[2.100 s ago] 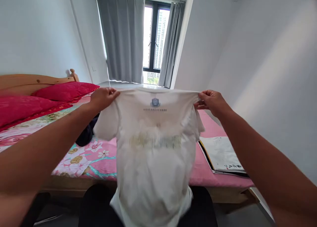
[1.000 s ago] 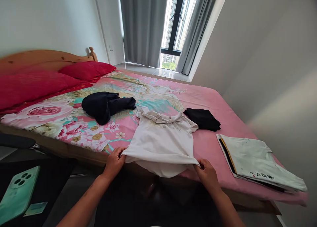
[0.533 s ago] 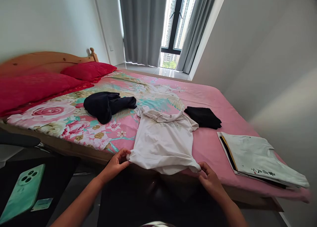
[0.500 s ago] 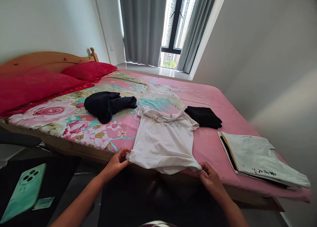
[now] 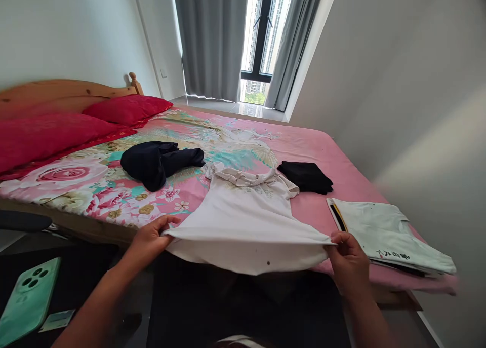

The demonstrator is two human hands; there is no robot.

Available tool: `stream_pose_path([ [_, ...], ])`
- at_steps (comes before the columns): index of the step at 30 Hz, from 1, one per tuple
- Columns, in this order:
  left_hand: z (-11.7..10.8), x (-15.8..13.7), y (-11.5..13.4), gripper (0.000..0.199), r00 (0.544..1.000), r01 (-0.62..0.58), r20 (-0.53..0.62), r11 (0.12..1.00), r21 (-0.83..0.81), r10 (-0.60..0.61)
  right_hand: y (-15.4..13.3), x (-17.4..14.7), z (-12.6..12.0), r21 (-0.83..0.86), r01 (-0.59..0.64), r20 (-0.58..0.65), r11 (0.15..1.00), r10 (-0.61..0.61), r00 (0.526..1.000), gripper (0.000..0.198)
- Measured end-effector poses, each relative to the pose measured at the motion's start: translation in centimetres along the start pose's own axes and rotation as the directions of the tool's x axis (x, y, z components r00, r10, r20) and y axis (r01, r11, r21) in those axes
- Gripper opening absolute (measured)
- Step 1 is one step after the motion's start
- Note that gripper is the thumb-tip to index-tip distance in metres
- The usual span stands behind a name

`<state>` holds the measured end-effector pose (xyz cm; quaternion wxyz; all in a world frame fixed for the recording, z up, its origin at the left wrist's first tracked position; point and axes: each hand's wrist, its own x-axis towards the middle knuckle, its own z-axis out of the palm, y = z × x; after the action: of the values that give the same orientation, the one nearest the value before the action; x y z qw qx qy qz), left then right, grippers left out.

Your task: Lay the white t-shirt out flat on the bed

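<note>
Two hands (image 5: 150, 239), one white T-shirt (image 5: 246, 221), two dark garments (image 5: 155, 160), two red pillows (image 5: 125, 109), one green phone (image 5: 26, 300)

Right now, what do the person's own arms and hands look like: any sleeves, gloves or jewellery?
Both forearms are bare up to the frame edge, with no sleeves in view. The left hand and right hand wear no gloves, and no rings, watch or bracelets are visible.

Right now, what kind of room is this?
A bedroom, most likely in a flat: a bed with red pillows, grey curtains at a window, and clothes on the bed, with both hands pinching a white T-shirt.
</note>
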<state>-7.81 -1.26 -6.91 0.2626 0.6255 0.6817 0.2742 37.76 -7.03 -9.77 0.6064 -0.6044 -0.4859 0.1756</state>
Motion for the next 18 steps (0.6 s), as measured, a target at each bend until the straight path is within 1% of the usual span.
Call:
stream_pose_path([
  [1,-0.6,0.0,-0.3,0.038,0.999,0.011,0.03,0.998,0.061,-0.012,-0.1,-0.3,-0.5,-0.099,0.037,-0.029,0.994,-0.04,0.999,0.02],
  [2,-1.0,0.0,-0.7,0.038,0.997,0.005,0.073,0.993,0.114,-0.013,-0.1,-0.7,-1.0,-0.204,0.086,-0.025,0.975,-0.093,0.995,0.016],
  [4,-0.7,-0.5,-1.6,0.035,0.987,-0.056,0.16,0.984,0.168,0.029,0.5,-2.0,-1.8,-0.372,0.187,0.045,0.909,-0.183,0.982,0.009],
  [5,-0.3,-0.9,-2.1,0.033,0.979,-0.1,0.192,0.98,0.17,0.066,1.0,-2.7,-2.0,-0.418,0.215,0.087,0.882,-0.197,0.977,0.009],
  [6,0.3,-1.3,-2.5,0.032,0.972,-0.139,0.211,0.976,0.167,0.102,1.5,-3.6,-2.3,-0.443,0.217,0.121,0.87,-0.181,0.976,0.012],
  [7,1.0,-1.8,-3.0,0.03,0.967,-0.167,0.217,0.973,0.159,0.131,2.1,-4.4,-2.4,-0.452,0.187,0.143,0.872,-0.136,0.98,0.016],
  [9,2.3,-2.8,-4.0,0.024,0.967,-0.183,0.201,0.975,0.127,0.156,3.2,-6.1,-2.5,-0.455,0.054,0.152,0.889,0.017,0.988,0.022],
  [11,3.1,-3.4,-5.0,0.016,0.984,-0.132,0.128,0.988,0.074,0.122,3.8,-7.5,-2.3,-0.431,-0.095,0.126,0.898,0.164,0.978,0.027],
  [12,3.4,-3.5,-5.6,0.013,0.993,-0.094,0.072,0.995,0.034,0.092,3.8,-8.1,-2.1,-0.402,-0.15,0.115,0.904,0.212,0.97,0.028],
  [13,3.5,-3.5,-6.1,0.014,0.998,-0.054,0.011,0.998,-0.012,0.054,3.7,-8.5,-1.9,-0.363,-0.186,0.108,0.913,0.24,0.965,0.03],
  [15,3.7,-3.0,-6.9,0.023,0.996,0.02,-0.087,0.992,-0.121,-0.03,3.2,-9.0,-1.4,-0.287,-0.222,0.108,0.932,0.262,0.959,0.031],
  [16,3.8,-2.6,-7.3,0.027,0.992,0.042,-0.107,0.981,-0.189,-0.063,2.8,-9.1,-1.1,-0.258,-0.234,0.108,0.937,0.269,0.957,0.031],
  [18,3.9,-1.9,-7.6,0.032,0.988,0.071,-0.104,0.943,-0.324,-0.11,1.9,-9.2,-0.8,-0.223,-0.252,0.093,0.942,0.278,0.956,0.03],
])
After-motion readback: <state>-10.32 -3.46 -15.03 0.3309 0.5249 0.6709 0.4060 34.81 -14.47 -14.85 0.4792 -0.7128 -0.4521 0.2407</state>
